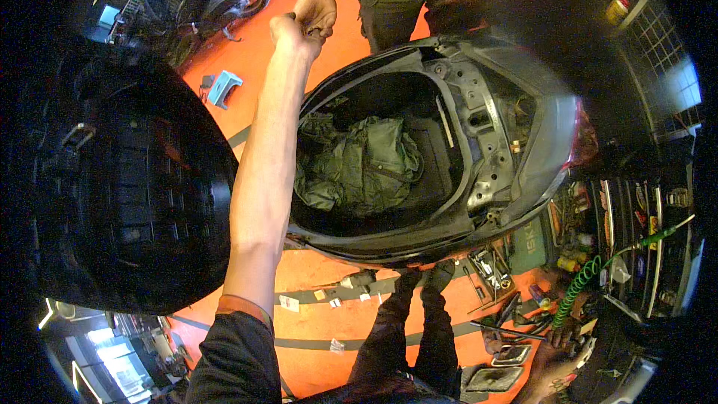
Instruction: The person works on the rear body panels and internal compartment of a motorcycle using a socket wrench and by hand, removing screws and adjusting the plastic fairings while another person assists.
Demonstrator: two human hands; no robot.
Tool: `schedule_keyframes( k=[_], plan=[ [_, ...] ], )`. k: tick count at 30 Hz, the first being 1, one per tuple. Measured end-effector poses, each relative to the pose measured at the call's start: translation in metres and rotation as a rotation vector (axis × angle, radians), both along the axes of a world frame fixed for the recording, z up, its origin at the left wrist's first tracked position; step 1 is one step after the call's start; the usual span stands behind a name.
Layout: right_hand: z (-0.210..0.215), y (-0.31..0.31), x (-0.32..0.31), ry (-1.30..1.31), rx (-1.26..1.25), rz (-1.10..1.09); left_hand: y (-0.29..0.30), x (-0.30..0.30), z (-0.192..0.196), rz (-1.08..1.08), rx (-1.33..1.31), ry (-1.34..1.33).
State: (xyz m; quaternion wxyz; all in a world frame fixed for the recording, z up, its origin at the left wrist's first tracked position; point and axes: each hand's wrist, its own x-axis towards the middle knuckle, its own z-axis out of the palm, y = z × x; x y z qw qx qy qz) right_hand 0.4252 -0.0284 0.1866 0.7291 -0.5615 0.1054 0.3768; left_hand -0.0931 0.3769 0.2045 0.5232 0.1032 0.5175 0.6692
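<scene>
Head view: an open scooter [482, 116] stood mid-scene; at its far left, the left hand [298, 36] met a co-worker's hand [318, 10], hold hidden; right hand [562, 338] was blurred near right, grip unclear.

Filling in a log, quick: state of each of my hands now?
Left hand: against a co-worker's hand; grip cannot be told.
Right hand: blurred at lower right; open or closed cannot be told.

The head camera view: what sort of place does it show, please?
Probably a motorcycle or scooter repair workshop: an opened-up scooter fills the middle, another two-wheeler stands at upper left, and hand tools lie on the orange floor.
</scene>
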Motion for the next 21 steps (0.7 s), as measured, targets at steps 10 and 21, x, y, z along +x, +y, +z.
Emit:
schedule_keyframes(
  k=[10, 21],
  plan=[
    [-0.047, -0.028, -0.007, 0.178, 0.115, 0.515, -0.176, 0.113, -0.03, 0.021, 0.292, 1.039],
    [-0.052, -0.053, -0.184, -0.037, 0.318, 1.514, -0.514, 0.217, -0.061, -0.593, -0.074, 0.614]
  ],
)
